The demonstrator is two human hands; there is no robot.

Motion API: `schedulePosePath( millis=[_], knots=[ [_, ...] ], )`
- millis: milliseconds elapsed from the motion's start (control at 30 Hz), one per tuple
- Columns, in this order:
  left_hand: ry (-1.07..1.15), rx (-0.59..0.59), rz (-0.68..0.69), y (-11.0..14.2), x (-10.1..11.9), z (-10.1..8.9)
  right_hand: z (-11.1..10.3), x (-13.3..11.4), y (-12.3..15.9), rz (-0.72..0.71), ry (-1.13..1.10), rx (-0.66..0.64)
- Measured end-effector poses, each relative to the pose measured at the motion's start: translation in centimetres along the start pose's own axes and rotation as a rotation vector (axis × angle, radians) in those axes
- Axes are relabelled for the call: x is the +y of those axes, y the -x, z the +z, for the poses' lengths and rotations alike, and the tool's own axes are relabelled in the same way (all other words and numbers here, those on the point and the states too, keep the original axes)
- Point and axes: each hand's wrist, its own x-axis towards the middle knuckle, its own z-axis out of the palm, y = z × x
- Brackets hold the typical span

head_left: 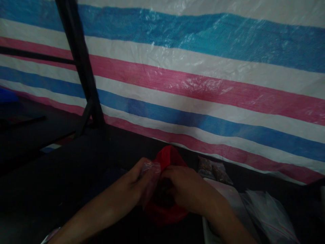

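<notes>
My left hand [135,181] and my right hand [184,189] meet low in the middle of the head view, over a dark table. The left fingers are closed on a small clear plastic bag [149,178]. The right hand is curled against the bag's mouth, its fingertips hidden in shadow. Under and behind both hands sits a red plastic bag or bowl [169,159] with dark contents I cannot make out.
A tarp [203,84] striped blue, white and pink hangs behind the table. A dark metal post [81,67] stands at the left. Small filled packets [213,169] lie to the right, with empty clear bags [266,210] nearer the right edge.
</notes>
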Motion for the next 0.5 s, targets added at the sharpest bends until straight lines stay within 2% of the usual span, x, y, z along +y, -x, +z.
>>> schedulePosePath(
  millis=[67, 133, 300, 367, 500],
  knots=[
    [0.078, -0.002, -0.066, -0.2, 0.3, 0.2, 0.2, -0.3, -0.3, -0.007, 0.015, 0.005],
    [0.199, 0.046, -0.123, -0.4, 0.8, 0.5, 0.3, -0.2, -0.7, -0.006, -0.038, 0.000],
    [0.353, 0.210, -0.204, -0.6, 1.6, 0.9, 1.0, 0.9, -1.1, -0.019, -0.397, -0.052],
    [0.314, 0.228, -0.159, -0.6, 1.6, 0.7, 1.1, 1.4, -1.3, 0.001, -0.490, -0.065],
    [0.129, 0.263, 0.067, -0.1, 1.6, 0.4, 0.1, 2.5, -1.0, 0.025, -0.698, -0.081]
  ],
)
